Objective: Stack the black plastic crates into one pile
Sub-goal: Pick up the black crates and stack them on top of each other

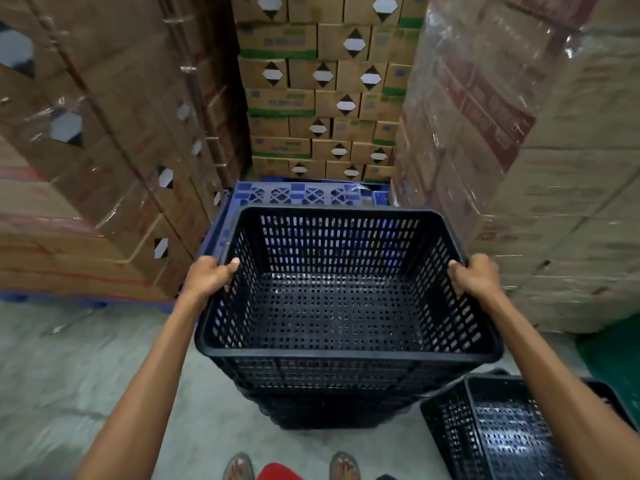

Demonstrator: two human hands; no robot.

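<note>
Black plastic crates are seen at the near centre of the scene, on a concrete floor (104,375) in a narrow gap between walls of cardboard cartons (104,150). The top crate (343,306) is held over a pile of nested crates (332,407), whose rims show in close layers just beneath it; whether it is fully seated cannot be told. The left hand (209,275) is closed over the left rim, thumb inside and fingers wrapped outside, and the right hand (474,273) is closed over the right rim in the same way. One more black crate (498,431) is seen on the floor to the near right, just beside the pile and tilted, not yet stacked. A blue plastic pallet (298,194) is seen behind the pile, on the far side.

The crate is judged to be light for its bulk, since walls and base are perforated throughout and nothing is carried inside. The moulded rim is thick and rolled, so stiffness is expected there, while the slotted side walls may flex a little if squeezed. The plastic looks smooth and slightly glossy, so some slip is possible, though breakage is unlikely. A hold on the two opposite rims, towards their middle, is judged best, as the crate is kept level and can be lowered squarely into the one below.
</note>
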